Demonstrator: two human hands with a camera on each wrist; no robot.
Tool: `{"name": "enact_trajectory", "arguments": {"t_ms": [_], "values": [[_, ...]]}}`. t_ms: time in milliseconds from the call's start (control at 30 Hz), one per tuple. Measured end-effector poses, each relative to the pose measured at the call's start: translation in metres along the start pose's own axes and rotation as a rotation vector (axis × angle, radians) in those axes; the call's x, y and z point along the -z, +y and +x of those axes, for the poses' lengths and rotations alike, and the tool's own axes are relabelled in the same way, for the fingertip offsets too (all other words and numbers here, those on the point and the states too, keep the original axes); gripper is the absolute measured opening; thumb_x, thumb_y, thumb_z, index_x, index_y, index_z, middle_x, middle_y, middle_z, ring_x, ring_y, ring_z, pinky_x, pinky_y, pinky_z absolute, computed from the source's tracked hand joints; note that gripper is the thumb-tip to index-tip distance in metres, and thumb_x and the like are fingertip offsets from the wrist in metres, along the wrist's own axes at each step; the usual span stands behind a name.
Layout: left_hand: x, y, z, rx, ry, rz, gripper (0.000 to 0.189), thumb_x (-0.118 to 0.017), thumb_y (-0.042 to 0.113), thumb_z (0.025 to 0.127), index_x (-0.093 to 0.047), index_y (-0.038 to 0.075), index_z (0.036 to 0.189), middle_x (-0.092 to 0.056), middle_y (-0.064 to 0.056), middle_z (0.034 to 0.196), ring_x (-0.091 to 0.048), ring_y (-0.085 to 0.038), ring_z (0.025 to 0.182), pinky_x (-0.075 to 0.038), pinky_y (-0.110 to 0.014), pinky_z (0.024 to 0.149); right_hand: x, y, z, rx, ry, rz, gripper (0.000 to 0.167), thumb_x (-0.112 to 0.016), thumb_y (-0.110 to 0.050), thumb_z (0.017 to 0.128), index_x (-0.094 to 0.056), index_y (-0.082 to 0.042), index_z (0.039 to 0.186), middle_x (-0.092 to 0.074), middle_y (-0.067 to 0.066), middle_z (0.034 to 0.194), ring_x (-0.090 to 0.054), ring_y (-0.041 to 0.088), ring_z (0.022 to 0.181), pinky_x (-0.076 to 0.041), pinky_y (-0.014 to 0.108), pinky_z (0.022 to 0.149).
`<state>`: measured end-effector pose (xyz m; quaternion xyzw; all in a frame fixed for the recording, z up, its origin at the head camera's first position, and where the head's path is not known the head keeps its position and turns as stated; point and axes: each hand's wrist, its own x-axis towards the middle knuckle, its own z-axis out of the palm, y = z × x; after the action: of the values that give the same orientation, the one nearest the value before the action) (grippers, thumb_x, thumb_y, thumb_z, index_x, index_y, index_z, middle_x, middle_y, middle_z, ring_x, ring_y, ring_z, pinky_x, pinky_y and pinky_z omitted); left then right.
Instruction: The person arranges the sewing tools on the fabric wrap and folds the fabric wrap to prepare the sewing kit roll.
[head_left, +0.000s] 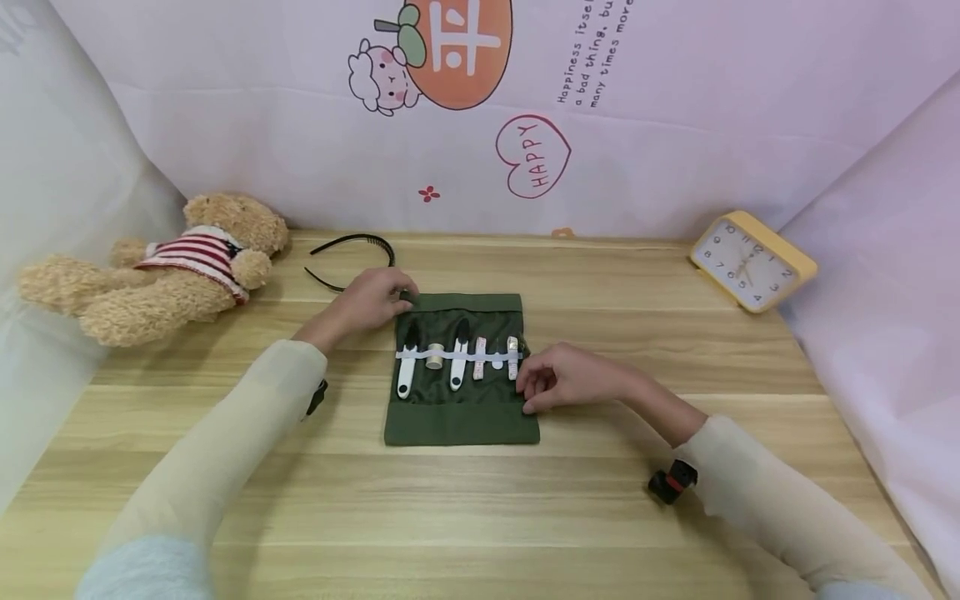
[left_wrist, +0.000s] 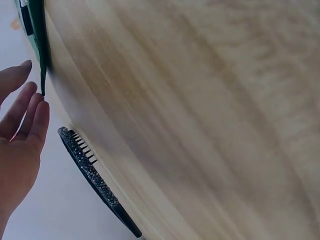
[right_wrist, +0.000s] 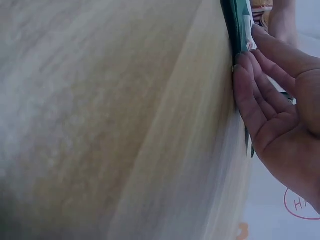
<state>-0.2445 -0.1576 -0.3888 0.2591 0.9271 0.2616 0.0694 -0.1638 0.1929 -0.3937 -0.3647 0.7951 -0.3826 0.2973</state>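
An unrolled dark green fabric sewing kit (head_left: 461, 423) lies flat on the table. A white elastic band (head_left: 446, 356) crosses its middle and holds two white-handled tools with black tips (head_left: 407, 371) (head_left: 458, 367), a small pale spool (head_left: 434, 357) and several small light items. My left hand (head_left: 369, 300) touches the kit's far left corner, thumb and fingers apart in the left wrist view. At the kit's right edge is my right hand (head_left: 573, 377), its fingers loosely bent against the cloth. In the right wrist view the fingertips (right_wrist: 242, 62) meet the green edge.
A black toothed headband (head_left: 363, 237) lies behind the left hand. At the far left a teddy bear (head_left: 180, 267) in a striped shirt rests on its side. A yellow-framed clock (head_left: 752, 261) stands at the back right. Printed white cloth (head_left: 645, 167) hangs behind the wooden table (head_left: 465, 517).
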Motion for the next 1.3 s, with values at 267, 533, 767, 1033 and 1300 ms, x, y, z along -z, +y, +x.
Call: {"name": "enact_trajectory", "arguments": {"t_ms": [267, 533, 767, 1033, 1300], "values": [[0.004, -0.009, 0.004, 0.027, -0.004, -0.015, 0.017, -0.068, -0.002, 0.095, -0.075, -0.003, 0.11, -0.072, -0.017, 0.113, -0.066, -0.033, 0.107, -0.052, -0.048, 0.093, -0.005, -0.005, 0.006, 0.016, -0.006, -0.177, 0.023, -0.086, -0.02, 0.084, -0.071, -0.011, 0.1, -0.064, -0.009, 0.082, -0.06, 0.007, 0.076, -0.054, 0.027, 0.068], [0.008, -0.011, 0.0, 0.02, -0.032, 0.002, 0.016, -0.067, -0.004, 0.094, -0.077, -0.003, 0.107, -0.072, -0.017, 0.111, -0.066, -0.035, 0.107, -0.052, -0.049, 0.094, 0.0, 0.001, 0.006, 0.012, 0.008, -0.217, 0.024, -0.085, -0.017, 0.085, -0.071, -0.011, 0.103, -0.062, -0.006, 0.085, -0.058, 0.01, 0.078, -0.052, 0.028, 0.069], [0.012, -0.01, -0.005, 0.065, -0.076, 0.011, 0.018, -0.069, -0.003, 0.093, -0.076, -0.003, 0.109, -0.073, -0.017, 0.112, -0.066, -0.035, 0.11, -0.05, -0.05, 0.098, 0.032, 0.021, -0.002, -0.016, 0.11, -0.253, 0.023, -0.079, -0.01, 0.089, -0.073, -0.005, 0.11, -0.064, 0.0, 0.092, -0.058, 0.014, 0.082, -0.052, 0.031, 0.072], [0.01, -0.007, -0.015, 0.091, -0.113, -0.021, 0.025, -0.073, -0.001, 0.09, -0.075, 0.0, 0.115, -0.072, -0.017, 0.11, -0.065, -0.034, 0.104, -0.051, -0.049, 0.092, 0.054, 0.036, -0.005, -0.119, 0.213, -0.271, 0.023, -0.072, -0.004, 0.094, -0.074, -0.004, 0.117, -0.068, 0.005, 0.104, -0.06, 0.021, 0.092, -0.052, 0.039, 0.08], [0.008, -0.004, -0.028, 0.117, -0.192, -0.096, 0.037, -0.078, 0.006, 0.089, -0.072, 0.002, 0.126, -0.071, -0.01, 0.102, -0.062, -0.026, 0.097, -0.05, -0.041, 0.085, 0.062, 0.036, -0.002, -0.176, 0.257, -0.324, 0.032, -0.068, 0.0, 0.095, -0.07, -0.001, 0.127, -0.07, 0.016, 0.114, -0.059, 0.022, 0.089, -0.049, 0.035, 0.074]]}}
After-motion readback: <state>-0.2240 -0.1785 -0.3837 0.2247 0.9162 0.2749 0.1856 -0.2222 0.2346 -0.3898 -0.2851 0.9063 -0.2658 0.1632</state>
